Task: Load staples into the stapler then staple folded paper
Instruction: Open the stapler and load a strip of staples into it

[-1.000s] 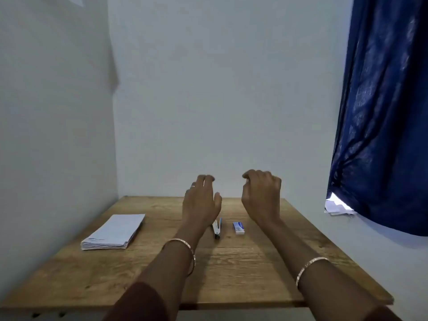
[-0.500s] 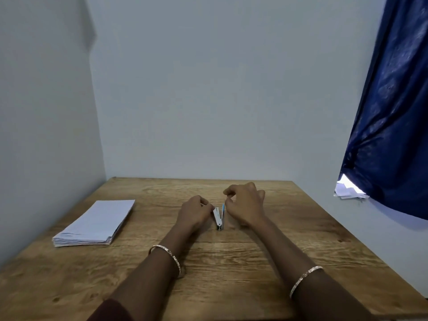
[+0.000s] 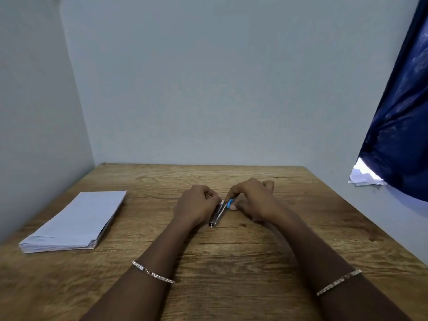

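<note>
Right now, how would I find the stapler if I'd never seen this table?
Look at the wooden table and find the two hands in its middle. The stapler lies between them, by the left hand. It is small and shiny metal, unlike the flat white paper stack far to the left.

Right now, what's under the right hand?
A small blue-and-white staple box peeks out at the right hand's fingertips, beside the silver stapler; the rest is covered.

Both hands now close on the stapler (image 3: pixel 217 213), its far end swung toward one o'clock; the staple box is hidden now.
</note>
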Motion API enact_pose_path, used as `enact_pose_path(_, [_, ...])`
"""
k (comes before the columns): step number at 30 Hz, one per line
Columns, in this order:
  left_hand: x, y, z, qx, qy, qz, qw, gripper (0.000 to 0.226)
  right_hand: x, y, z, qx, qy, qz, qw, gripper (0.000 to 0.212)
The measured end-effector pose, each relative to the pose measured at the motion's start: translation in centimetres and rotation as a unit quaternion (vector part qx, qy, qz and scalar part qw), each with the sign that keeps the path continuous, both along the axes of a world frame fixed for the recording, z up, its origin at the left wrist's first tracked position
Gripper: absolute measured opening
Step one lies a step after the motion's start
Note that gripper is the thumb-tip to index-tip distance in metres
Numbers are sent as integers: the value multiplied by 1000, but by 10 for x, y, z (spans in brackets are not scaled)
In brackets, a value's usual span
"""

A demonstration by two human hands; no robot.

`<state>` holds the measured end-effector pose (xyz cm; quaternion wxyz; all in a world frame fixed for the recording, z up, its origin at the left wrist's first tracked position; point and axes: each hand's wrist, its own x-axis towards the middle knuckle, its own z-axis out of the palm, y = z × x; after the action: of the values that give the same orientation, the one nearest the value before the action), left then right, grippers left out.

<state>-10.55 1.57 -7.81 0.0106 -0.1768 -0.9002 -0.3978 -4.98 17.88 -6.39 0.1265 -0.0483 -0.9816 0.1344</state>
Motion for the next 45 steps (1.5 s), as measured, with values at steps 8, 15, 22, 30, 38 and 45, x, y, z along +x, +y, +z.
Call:
enact_pose_path(8, [-13, -1, -1, 97, -51, -30, 994, 44, 2, 2, 4, -19, 168, 42, 985, 9])
enact_pose_path(15, [-9, 0, -1, 275, -98, -132, 947, 37, 6, -6, 8, -235, 183, 86, 951, 28])
enact_pose_path(22, [-5, -4, 0, 241, -75, -194, 948, 31, 8, -7, 10, -244, 170, 105, 949, 42])
enact_pose_path(30, [-1, -2, 0, 274, -128, -217, 928, 37, 5, -6, 6, -248, 157, 133, 947, 47])
enact_pose_path(38, [-3, -1, 0, 322, -144, -200, 914, 33, 0, -5, -2, -277, 170, 136, 936, 51])
enact_pose_path(45, [-3, 1, -1, 358, -114, -177, 910, 26, -8, -12, -6, -473, 203, 100, 851, 28])
